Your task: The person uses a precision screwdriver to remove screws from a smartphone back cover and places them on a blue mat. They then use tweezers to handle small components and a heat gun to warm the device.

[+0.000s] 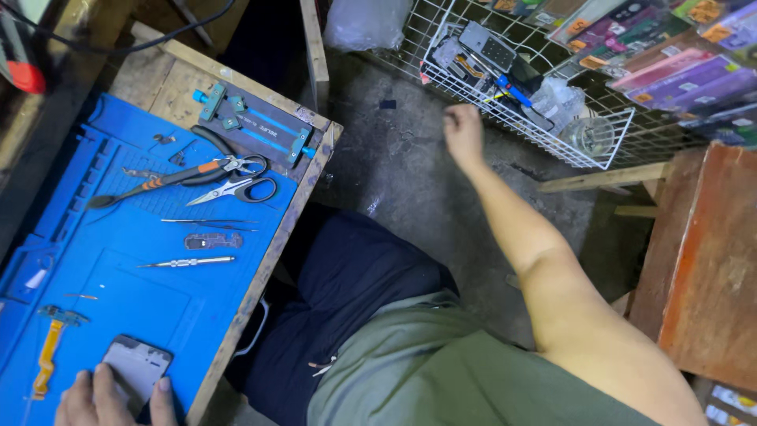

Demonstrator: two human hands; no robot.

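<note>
Blue mat (150, 268) covers wooden tabletop (169, 79). Left hand (110, 398), fingers spread, rests on phone part (136, 365) at the mat's near edge; scissors (236, 188) and screwdriver (189, 262) lie beyond. Right hand (464, 132), fingers curled closed, empty, reaches to white wire basket (552, 142).

Item count, blue work mat (150, 300): one pair of scissors (236, 188), one pair of orange-handled pliers (169, 179), one pair of tweezers (206, 223), one screwdriver (189, 262), one phone (136, 367) (near left edge), one orange flex cable (47, 355). Far edge: one blue clamp fixture (252, 122). Far right: one white wire basket (615, 146). Hands: two, left hand (110, 398) and right hand (464, 134)
</note>
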